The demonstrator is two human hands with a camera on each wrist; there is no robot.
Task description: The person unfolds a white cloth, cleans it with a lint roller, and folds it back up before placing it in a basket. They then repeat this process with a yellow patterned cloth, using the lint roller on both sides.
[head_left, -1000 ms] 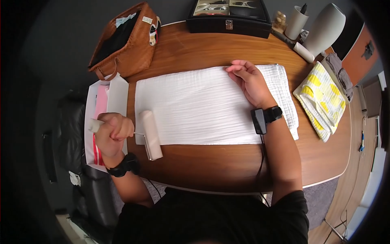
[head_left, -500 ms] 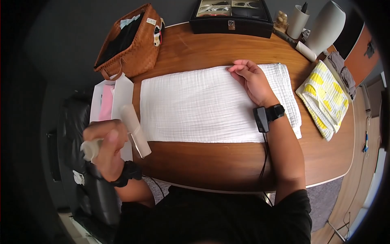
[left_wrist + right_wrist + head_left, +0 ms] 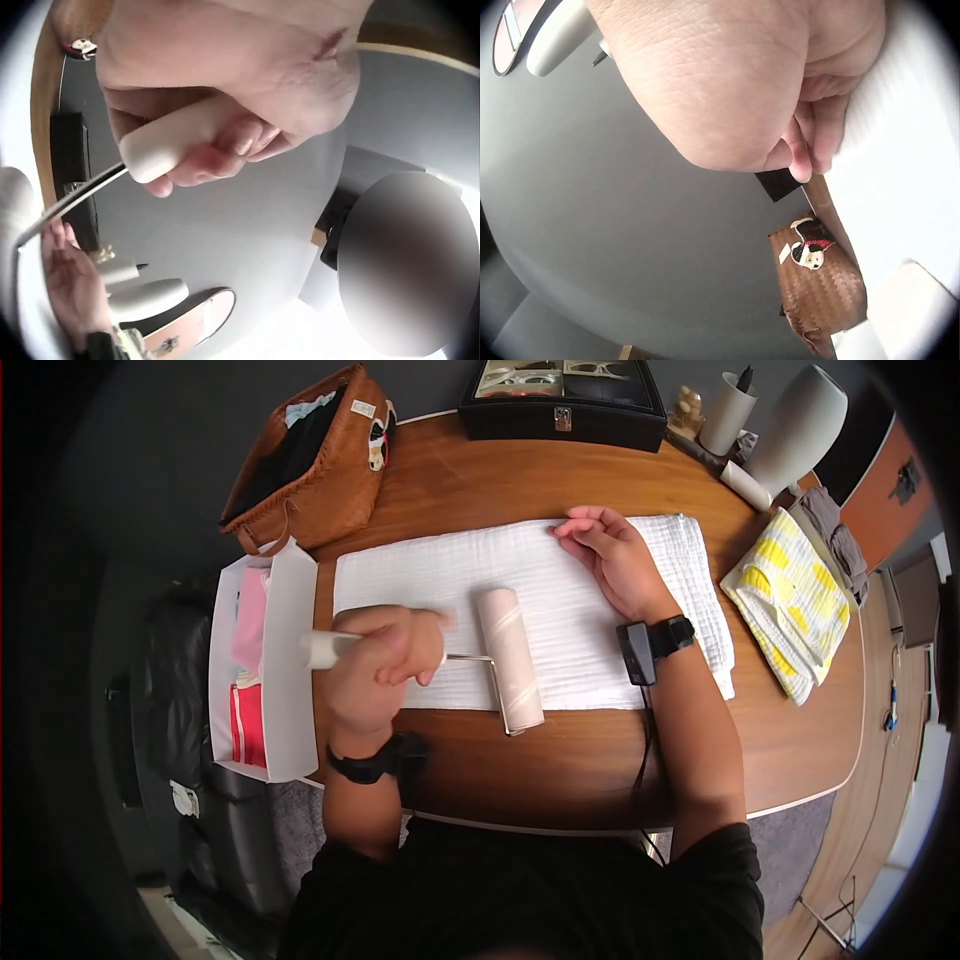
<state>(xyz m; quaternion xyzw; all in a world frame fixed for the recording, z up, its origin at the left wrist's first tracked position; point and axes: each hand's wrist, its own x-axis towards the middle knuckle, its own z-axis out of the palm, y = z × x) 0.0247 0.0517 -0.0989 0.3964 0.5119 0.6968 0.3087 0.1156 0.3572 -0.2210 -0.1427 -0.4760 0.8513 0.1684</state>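
Observation:
My left hand (image 3: pixel 375 665) grips the white handle (image 3: pixel 176 142) of a lint roller (image 3: pixel 512 660), fingers curled round it. The roller's pale sheet-wrapped cylinder lies over the middle of a folded white gauze cloth (image 3: pixel 430 560), its near end reaching past the cloth's front edge. A thin metal rod (image 3: pixel 75 196) joins handle and cylinder. My right hand (image 3: pixel 615 560) rests on its side at the cloth's far right part, fingers loosely bent and holding nothing. In the right wrist view, that hand's fingers (image 3: pixel 810 146) lie beside the white cloth.
Left of the cloth stands a white box (image 3: pixel 292 705) with pink and red cloth inside, below a woven basket (image 3: pixel 345 505). A black glasses case (image 3: pixel 560 430) sits at the back. A yellow-patterned folded cloth (image 3: pixel 790 600), a grey-white vase (image 3: pixel 800 430) and a small white roll (image 3: pixel 746 486) are to the right.
The left hand with the lint roller swung left over the white box's edge, then came back right to the middle of the cloth. My right hand has stayed in place.

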